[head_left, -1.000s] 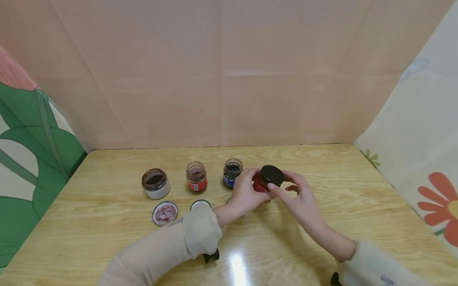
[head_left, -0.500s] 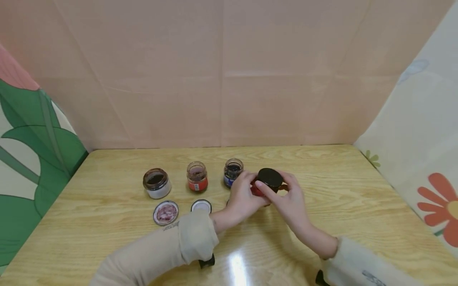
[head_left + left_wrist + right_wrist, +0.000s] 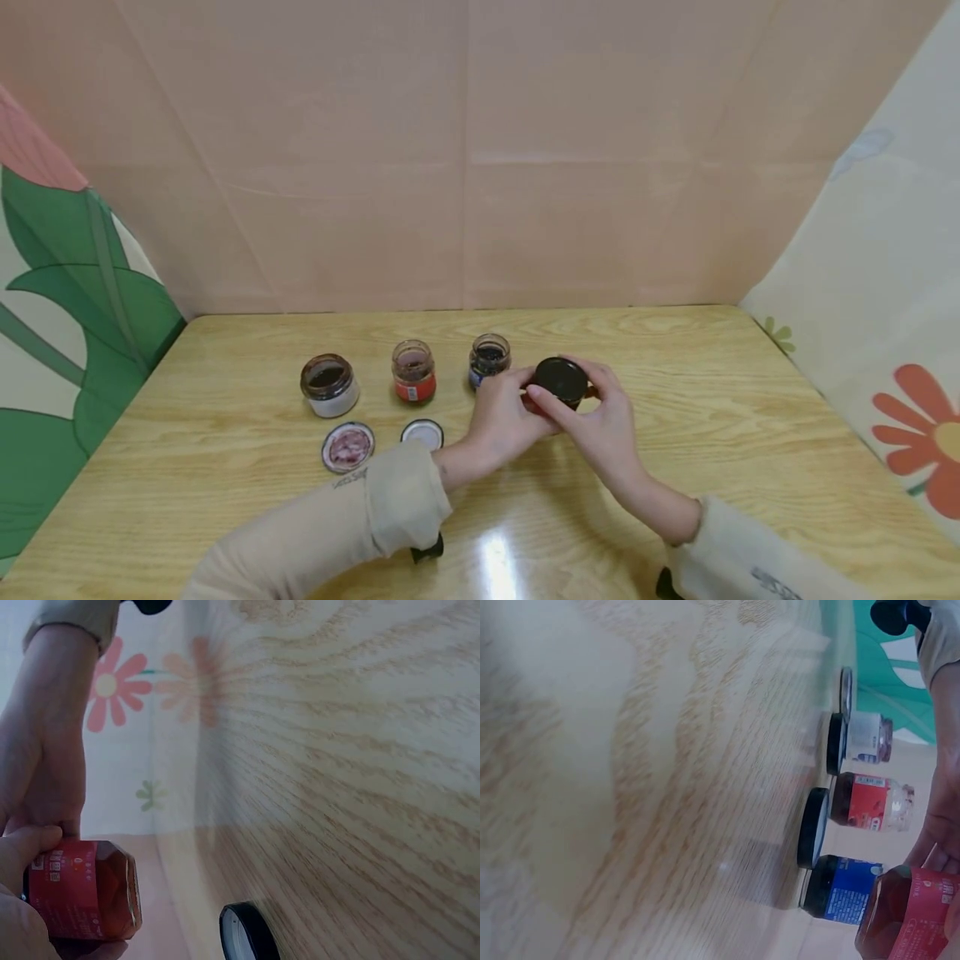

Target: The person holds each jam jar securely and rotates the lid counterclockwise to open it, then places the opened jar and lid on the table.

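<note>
Held just over the table is a glass jar with a red label (image 3: 71, 889) and dark red contents. Its black lid (image 3: 561, 380) sits on top, facing up in the head view. My left hand (image 3: 506, 421) grips the jar's body from the left side. On the right, my right hand (image 3: 609, 429) grips the lid's rim, thumb at the near side and fingers around the far side. Most of the jar is hidden behind the hands in the head view; the right wrist view shows its base end beside the blue-labelled jar (image 3: 847, 891).
Three lidless jars stand in a row to the left: a white-labelled jar (image 3: 332, 396), a red-labelled jar (image 3: 414, 385) and the blue one. Before them lie upturned lids, one stained lid (image 3: 348, 447), one pale-lined lid (image 3: 422, 433), and another lid (image 3: 247, 934) beneath the left hand.
Both hands have shifted slightly left and nearer with the jar. The lid's top has tipped a little more toward the head camera, and the right hand has turned somewhat around it.
</note>
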`<state>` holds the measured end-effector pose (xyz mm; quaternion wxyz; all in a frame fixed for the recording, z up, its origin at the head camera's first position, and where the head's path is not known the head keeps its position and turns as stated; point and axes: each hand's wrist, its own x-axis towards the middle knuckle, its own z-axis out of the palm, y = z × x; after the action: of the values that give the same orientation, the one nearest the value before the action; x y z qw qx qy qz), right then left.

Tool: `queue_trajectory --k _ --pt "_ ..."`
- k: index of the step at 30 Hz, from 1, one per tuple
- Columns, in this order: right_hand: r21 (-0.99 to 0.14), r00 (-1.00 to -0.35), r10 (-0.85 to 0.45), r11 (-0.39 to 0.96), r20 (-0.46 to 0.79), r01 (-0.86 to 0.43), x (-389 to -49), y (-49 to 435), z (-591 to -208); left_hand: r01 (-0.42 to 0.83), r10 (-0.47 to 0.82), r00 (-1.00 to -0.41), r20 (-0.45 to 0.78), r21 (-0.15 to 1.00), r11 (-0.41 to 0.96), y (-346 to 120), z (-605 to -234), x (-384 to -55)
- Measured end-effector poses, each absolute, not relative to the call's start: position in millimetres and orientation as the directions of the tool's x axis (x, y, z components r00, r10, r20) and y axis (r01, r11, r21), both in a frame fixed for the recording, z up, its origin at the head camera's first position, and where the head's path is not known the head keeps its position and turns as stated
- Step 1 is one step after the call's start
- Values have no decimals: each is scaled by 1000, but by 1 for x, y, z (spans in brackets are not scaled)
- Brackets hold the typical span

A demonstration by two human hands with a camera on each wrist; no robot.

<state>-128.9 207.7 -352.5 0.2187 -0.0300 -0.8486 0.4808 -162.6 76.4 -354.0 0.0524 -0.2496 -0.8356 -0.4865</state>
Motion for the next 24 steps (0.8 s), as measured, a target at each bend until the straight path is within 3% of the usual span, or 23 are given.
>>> queue_trajectory --k 24 --pt "-825 -863 161 419 479 -380 -124 214 -350 393 406 -871 278 889 234 65 -353 -161"
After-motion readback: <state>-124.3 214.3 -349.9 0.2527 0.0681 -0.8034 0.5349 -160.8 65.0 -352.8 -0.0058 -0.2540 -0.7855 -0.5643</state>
